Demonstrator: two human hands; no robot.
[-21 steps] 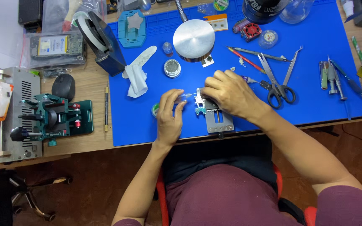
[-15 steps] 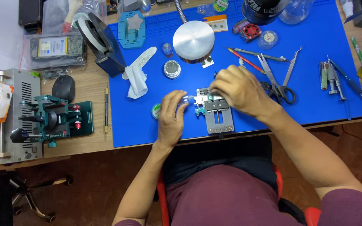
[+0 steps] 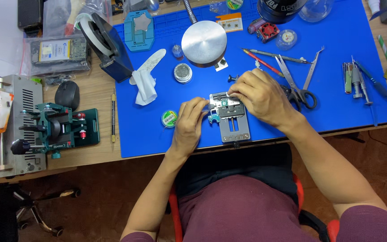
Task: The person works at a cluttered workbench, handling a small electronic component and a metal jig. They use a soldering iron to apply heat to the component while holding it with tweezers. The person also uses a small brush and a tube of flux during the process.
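On the blue mat [image 3: 346, 40] lies a grey metal board holder [image 3: 235, 129], near the front edge. My left hand [image 3: 190, 122] pinches a small blue circuit board [image 3: 213, 118] at the holder's left side. The fingers of my right hand [image 3: 261, 95] are closed on the holder's far end, covering part of it. A small black knob [image 3: 232, 79] sticks out just beyond that hand.
Scissors [image 3: 297, 88], tweezers [image 3: 312, 66] and a red-tipped tool [image 3: 260, 61] lie right of my hands. Screwdrivers [image 3: 359, 80] sit further right. A round metal base [image 3: 204, 43], a small tin [image 3: 183, 72], a white tissue [image 3: 146, 79] and a green spool [image 3: 169, 118] lie behind and left. A green clamp tool [image 3: 59, 127] stands on the wooden desk.
My right hand has slid from over the holder's middle to its far end, uncovering the slotted plate. My left hand has stayed at the holder's left side.
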